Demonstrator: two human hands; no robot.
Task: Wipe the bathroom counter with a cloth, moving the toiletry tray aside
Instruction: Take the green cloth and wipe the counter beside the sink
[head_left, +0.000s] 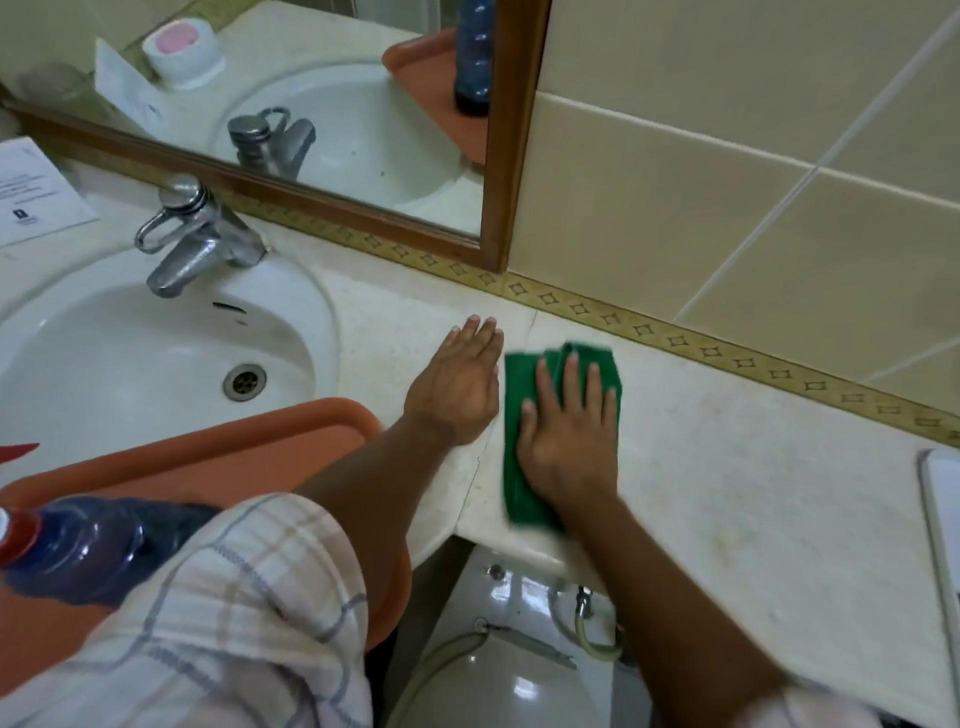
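A folded green cloth (519, 374) lies on the pale stone counter (727, 478) just right of the sink. My right hand (569, 431) presses flat on the cloth, fingers spread. My left hand (457, 384) rests flat on the bare counter beside the cloth, fingers together, holding nothing. The orange toiletry tray (249, 441) sits at the lower left, partly over the front of the white sink (130, 353). A blue plastic bottle with a red cap (78, 545) lies on the tray, partly hidden by my checked sleeve.
A chrome tap (192, 234) stands behind the sink. A wood-framed mirror (498, 156) and tiled wall border the counter's back. A paper card (36, 192) lies far left. A white object's edge (940, 519) shows at right. A toilet tank (519, 649) sits below the counter edge.
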